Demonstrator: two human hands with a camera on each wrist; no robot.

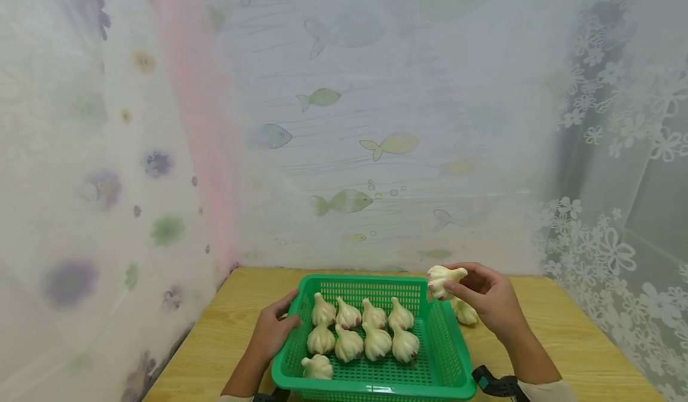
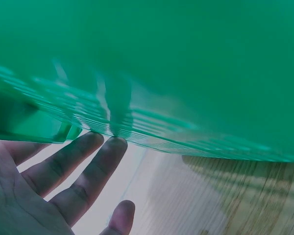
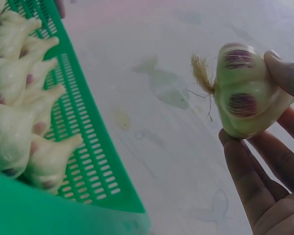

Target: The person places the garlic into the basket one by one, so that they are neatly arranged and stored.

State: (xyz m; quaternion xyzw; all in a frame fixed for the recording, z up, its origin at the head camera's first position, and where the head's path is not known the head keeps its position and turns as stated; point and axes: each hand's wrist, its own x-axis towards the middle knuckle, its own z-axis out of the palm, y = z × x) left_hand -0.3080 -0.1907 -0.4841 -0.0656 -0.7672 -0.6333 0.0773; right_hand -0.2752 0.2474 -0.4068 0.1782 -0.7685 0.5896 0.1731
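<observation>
In the head view my right hand (image 1: 489, 297) pinches a garlic bulb (image 1: 442, 282) above the basket's right rim. The right wrist view shows this bulb (image 3: 245, 90) between thumb and fingertips, its purple-streaked skin and stringy root tuft facing left. My left hand (image 1: 271, 327) rests against the left side of the green plastic basket (image 1: 373, 388). In the left wrist view, its nearly straight fingers (image 2: 95, 176) touch the basket's outer wall. Several garlic bulbs (image 1: 377, 343) lie inside the basket, in two rows with one bulb (image 1: 318, 367) at the front left.
Another garlic bulb (image 1: 465, 312) lies on the wooden table (image 1: 570, 330) right of the basket, partly behind my right hand. Bare basket floor (image 1: 438, 345) shows along the right side. A curtain printed with fish (image 1: 349, 202) hangs behind the table.
</observation>
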